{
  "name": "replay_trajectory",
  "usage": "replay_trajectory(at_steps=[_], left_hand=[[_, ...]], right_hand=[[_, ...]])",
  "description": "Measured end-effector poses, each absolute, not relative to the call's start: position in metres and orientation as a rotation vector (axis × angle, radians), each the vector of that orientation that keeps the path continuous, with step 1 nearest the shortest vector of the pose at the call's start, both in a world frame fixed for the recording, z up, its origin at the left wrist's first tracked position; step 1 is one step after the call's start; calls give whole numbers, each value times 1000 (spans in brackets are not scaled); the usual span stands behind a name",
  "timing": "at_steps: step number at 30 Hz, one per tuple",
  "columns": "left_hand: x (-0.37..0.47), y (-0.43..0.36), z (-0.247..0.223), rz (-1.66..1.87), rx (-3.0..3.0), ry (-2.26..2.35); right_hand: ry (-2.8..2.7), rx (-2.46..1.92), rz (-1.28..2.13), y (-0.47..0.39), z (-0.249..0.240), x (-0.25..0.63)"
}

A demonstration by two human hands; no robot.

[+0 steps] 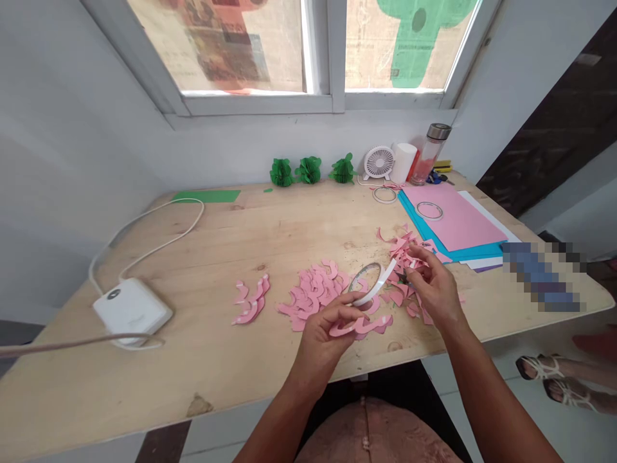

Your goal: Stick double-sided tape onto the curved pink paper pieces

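Near the table's front edge my left hand (332, 325) is closed on a wavy pink paper piece (371, 326) and a roll of tape (365, 279). A white strip of tape (383, 281) sticks up from the roll toward my right hand (431, 283). The thumb and fingers of my right hand are curled close together beside the strip's upper end; what lies between them is too small to make out. Under and around it is a heap of pink scraps (398, 247). Left of my hands lie a pile of wavy pink cutouts (313, 289) and a smaller group (253, 302).
Three green paper shapes (308, 170), a small fan (378, 162) and a bottle (429, 154) stand along the wall. Pink paper (463, 215) with another tape roll (429, 211) lies at right. A white device (132, 312) with a cable sits at left. Another person's feet show at lower right.
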State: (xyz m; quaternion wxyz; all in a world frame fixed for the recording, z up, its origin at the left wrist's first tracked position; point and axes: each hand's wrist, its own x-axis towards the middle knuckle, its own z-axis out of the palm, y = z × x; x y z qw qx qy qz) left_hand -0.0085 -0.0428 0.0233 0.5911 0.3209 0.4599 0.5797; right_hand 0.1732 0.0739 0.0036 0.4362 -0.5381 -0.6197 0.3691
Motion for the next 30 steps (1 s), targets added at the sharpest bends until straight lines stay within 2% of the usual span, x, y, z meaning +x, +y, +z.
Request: replay_trajectory(at_steps=[3,7,10,15,19,22,27,30], left_hand=[[-9,-43,21,1331,759,1063],[-12,-43,19,1326,746,1044],[-13,-43,17,1333,701,1044],[-14,-45,16,1347,666,1046],[-15,-47,17,1354,666,1035],[-15,-48,19,1358,670,1024],[-12,-50,23,1362,677,1024],[-7,-51,24,1370,693,1023]], right_hand=[[-1538,-1218,1082,72,8,167],[-1528,-1217,1029,73,11,163],[-1624,-1284,838,75,12,166],[-1834,-1364,236,82,12,176],[-2023,-1369,101,92,7,182],[-2015,-1404,267,88,7,182],[-1771,-1253,1154,54,16,168],[-1590,-1042,1455,33,18,156]])
